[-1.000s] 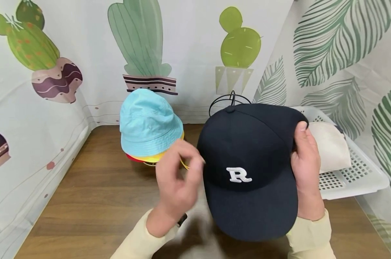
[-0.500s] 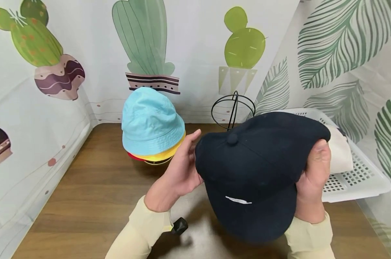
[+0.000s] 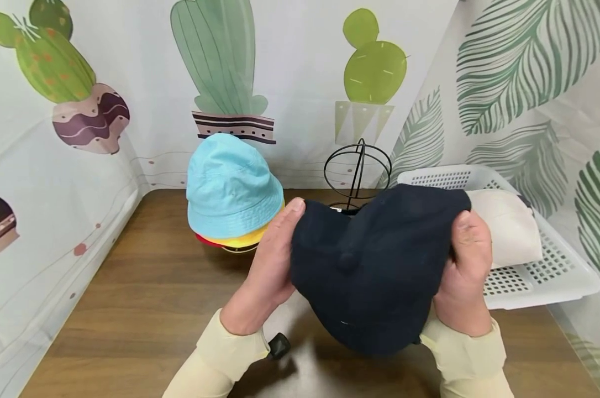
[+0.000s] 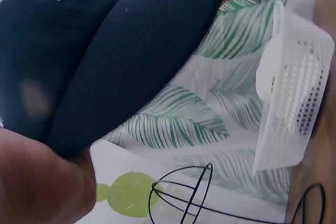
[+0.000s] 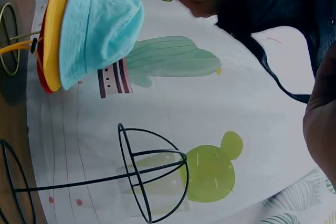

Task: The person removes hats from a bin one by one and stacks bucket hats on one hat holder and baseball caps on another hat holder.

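Both hands grip a dark navy cap (image 3: 374, 265) by its two sides, in front of the body in the head view. My left hand (image 3: 267, 265) has its thumb at the cap's left edge; my right hand (image 3: 466, 271) pinches the right edge. The crown's top faces the head camera and the brim points down toward the body. A white letter shows on the cap (image 4: 131, 51) in the left wrist view. The right wrist view shows the cap's strap (image 5: 268, 66). Fingers beneath the cap are mostly hidden.
A black wire stand (image 3: 358, 171) rises behind the cap. To the left, a light blue bucket hat (image 3: 232, 188) sits over yellow and red ones. At the right, a white basket (image 3: 568, 276) holds a cream hat (image 3: 509, 229).
The left hand has come from beside the cap to grip its left side. The cap has tilted, its crown top turning toward the head camera, and the front letter is nearly out of view.
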The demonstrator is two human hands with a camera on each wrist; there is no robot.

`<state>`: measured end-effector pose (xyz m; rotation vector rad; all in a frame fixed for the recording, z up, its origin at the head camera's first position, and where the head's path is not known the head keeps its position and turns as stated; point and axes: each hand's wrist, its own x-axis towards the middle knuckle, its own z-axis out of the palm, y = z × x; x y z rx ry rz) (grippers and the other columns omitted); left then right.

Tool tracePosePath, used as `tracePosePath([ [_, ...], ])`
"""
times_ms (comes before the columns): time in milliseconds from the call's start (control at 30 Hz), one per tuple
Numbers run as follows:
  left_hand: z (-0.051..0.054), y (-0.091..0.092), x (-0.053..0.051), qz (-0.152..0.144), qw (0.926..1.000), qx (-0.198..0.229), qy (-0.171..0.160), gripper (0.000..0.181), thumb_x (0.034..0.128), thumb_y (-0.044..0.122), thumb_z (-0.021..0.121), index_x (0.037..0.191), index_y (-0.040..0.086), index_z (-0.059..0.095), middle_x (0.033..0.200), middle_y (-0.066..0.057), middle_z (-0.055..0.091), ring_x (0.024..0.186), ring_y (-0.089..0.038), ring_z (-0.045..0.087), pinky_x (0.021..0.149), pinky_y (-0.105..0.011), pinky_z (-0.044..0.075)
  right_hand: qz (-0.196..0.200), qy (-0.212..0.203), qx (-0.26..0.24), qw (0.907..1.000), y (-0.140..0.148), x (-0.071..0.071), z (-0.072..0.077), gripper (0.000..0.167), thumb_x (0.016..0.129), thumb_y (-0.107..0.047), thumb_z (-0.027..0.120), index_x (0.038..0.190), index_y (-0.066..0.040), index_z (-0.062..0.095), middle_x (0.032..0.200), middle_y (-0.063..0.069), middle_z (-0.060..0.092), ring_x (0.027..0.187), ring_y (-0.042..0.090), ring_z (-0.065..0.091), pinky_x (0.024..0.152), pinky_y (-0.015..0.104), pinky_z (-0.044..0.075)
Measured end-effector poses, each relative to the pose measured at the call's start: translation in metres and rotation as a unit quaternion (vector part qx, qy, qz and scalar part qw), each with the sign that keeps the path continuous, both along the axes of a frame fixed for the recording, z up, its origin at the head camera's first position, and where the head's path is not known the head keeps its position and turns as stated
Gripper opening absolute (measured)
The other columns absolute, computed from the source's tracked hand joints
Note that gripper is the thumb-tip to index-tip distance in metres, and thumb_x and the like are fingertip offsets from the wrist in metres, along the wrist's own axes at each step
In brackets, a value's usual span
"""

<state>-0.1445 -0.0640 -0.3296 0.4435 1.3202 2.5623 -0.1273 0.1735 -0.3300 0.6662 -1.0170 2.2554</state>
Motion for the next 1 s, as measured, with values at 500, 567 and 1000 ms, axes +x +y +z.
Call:
tracePosePath([
  [500,0.002,-0.008,-0.011,0.112,0.9782,0.01,0.174,0.015,0.1128,0.032,0.052,0.115,0.019,0.058,0.112,-0.003,0.061,0.101,-0.017,0.062,0.082,-0.024,0.052,0.019,-0.015,0.074,0.997,-0.002,-0.012,-0.001,0.03,0.109,-0.013,0.054,0.119,0.011,0.069,0.109,0.012,0.072,0.097,0.016,0.067,0.082,0.027,0.056],
  [567,0.002,-0.009,-0.014,0.117,0.9753,0.007,0.187,0.016,0.1121,0.033,0.054,0.116,0.018,0.059,0.113,-0.003,0.061,0.1,-0.018,0.062,0.082,-0.024,0.053,0.013,-0.014,0.09,0.9957,-0.004,-0.014,-0.001,0.03,0.11,-0.012,0.051,0.119,0.011,0.068,0.108,0.012,0.071,0.097,0.017,0.066,0.082,0.027,0.055],
  [1000,0.024,-0.002,-0.052,0.147,0.971,-0.001,0.188,0.018,0.1144,0.019,0.046,0.121,0.021,0.062,0.119,-0.004,0.063,0.101,-0.02,0.065,0.083,-0.026,0.055,-0.029,-0.019,0.065,0.9973,-0.011,-0.042,0.014,0.027,0.108,-0.014,0.058,0.119,0.01,0.063,0.105,0.015,0.065,0.085,0.019,0.066,0.07,0.027,0.056],
])
